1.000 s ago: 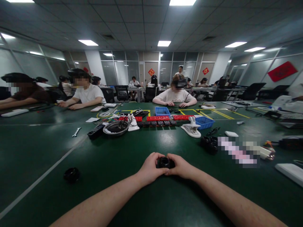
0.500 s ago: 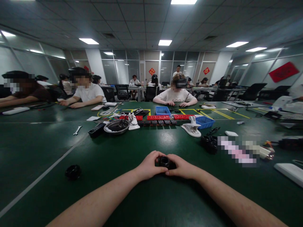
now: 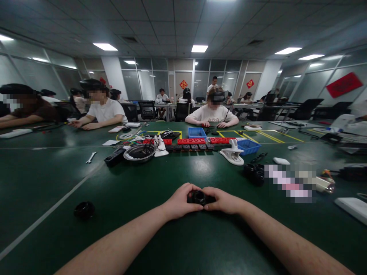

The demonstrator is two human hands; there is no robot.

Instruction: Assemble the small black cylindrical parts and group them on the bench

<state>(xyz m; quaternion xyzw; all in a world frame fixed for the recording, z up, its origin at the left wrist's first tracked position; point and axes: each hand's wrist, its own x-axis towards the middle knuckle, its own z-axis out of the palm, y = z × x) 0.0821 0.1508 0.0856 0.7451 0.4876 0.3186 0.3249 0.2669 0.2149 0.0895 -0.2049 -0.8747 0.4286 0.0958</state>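
My left hand (image 3: 183, 199) and my right hand (image 3: 220, 200) are closed round a small black round part with a hole in its top (image 3: 200, 197), just above or on the green table (image 3: 160, 244). Thumbs meet at its near side, and the fingers curve behind it. The fingers and palms hide its sides, so its exact kind cannot be made out. A similar black ring-shaped part (image 3: 84, 210) lies by itself to the left. More black round parts (image 3: 254, 174) sit together on the right.
A metal bowl (image 3: 140, 153) with black contents, a wrench (image 3: 91, 157), a white clip stand (image 3: 232, 154), blue trays (image 3: 248, 146) and red strips (image 3: 191, 141) lie across the table's middle. White devices (image 3: 351, 209) rest at right. A co-worker (image 3: 213, 110) sits opposite.
Both hands keep hold of the black part, with only a slight shift of the fingers. The view has turned slightly, so the loose part at left appears further left.
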